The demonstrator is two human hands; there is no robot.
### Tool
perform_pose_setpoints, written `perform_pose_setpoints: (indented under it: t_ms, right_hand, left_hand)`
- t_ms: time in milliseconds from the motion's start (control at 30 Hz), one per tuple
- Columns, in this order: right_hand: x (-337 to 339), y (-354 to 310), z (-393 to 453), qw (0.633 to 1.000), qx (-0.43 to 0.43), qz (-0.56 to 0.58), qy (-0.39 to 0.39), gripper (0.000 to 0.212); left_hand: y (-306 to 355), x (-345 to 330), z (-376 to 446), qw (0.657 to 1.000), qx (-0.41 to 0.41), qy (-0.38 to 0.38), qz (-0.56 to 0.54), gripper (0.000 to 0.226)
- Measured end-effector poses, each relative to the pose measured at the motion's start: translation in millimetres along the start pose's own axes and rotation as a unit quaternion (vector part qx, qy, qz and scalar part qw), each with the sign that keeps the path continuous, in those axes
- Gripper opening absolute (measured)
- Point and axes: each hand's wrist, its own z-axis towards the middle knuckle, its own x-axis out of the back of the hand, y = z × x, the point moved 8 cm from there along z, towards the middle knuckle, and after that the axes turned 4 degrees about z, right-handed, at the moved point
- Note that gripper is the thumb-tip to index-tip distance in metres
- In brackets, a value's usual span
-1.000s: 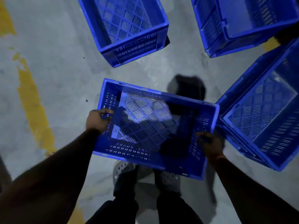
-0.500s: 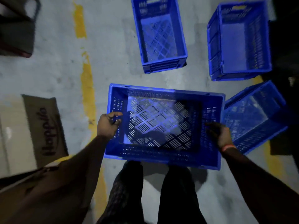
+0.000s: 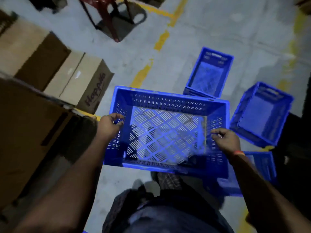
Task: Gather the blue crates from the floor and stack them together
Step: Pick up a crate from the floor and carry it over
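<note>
Held crate: a blue slotted crate [image 3: 168, 132], open side up, carried in front of the person's legs above the concrete floor [image 3: 202, 31].
Left hand: the left hand [image 3: 108, 126] grips the crate's left short wall, fingers curled over the rim.
Right hand: the right hand [image 3: 226, 140] grips the right short wall, fingers hooked inside; an orange band sits at the wrist.
Other crates: a far crate [image 3: 210, 73] and a right crate [image 3: 262, 115] lie on the floor; a low crate [image 3: 262, 165] shows partly behind the right forearm.
Surroundings: cardboard boxes [image 3: 79, 81] at the left, yellow floor line [image 3: 143, 73], red stool [image 3: 109, 17].
</note>
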Motion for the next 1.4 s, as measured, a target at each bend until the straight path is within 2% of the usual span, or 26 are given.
perform_pose_setpoints:
  t_ms: [200, 333, 500, 633, 800, 900, 1033, 1200, 1300, 1400]
  right_hand:
    - [-23, -38, -37, 0.988, 0.091, -0.104, -0.068, 0.01]
    - [-64, -74, -102, 0.965, 0.18, -0.152, -0.119, 0.009]
    - [-131, -89, -204, 0.922, 0.277, -0.194, -0.189, 0.012]
    - [-184, -98, -300, 0.882, 0.343, -0.201, -0.254, 0.008]
    - [-250, -117, -428, 0.816, 0.43, -0.201, -0.33, 0.011]
    - [-290, -127, -495, 0.784, 0.46, -0.198, -0.367, 0.01]
    - [-345, -123, -574, 0.745, 0.485, -0.202, -0.411, 0.011]
    - [-393, -109, -629, 0.726, 0.486, -0.192, -0.447, 0.009]
    - [-425, -103, -655, 0.722, 0.483, -0.193, -0.456, 0.008]
    - [-455, -103, -670, 0.735, 0.467, -0.185, -0.455, 0.008]
  left_hand:
    - [-100, 28, -138, 0.992, 0.086, 0.085, -0.035, 0.013]
    - [-186, 32, -251, 0.978, 0.152, 0.135, -0.051, 0.017]
    - [-276, 36, -429, 0.944, 0.229, 0.221, -0.086, 0.018]
    - [-325, 33, -583, 0.899, 0.311, 0.292, -0.097, 0.018]
    - [-379, 16, -750, 0.81, 0.422, 0.382, -0.14, 0.011]
    - [-404, 6, -824, 0.766, 0.461, 0.423, -0.15, 0.01]
    - [-434, -12, -902, 0.717, 0.519, 0.438, -0.159, 0.01]
    - [-475, -28, -949, 0.682, 0.555, 0.445, -0.169, 0.009]
    - [-508, -28, -960, 0.676, 0.565, 0.439, -0.175, 0.008]
    - [-545, -21, -961, 0.678, 0.565, 0.435, -0.179, 0.009]
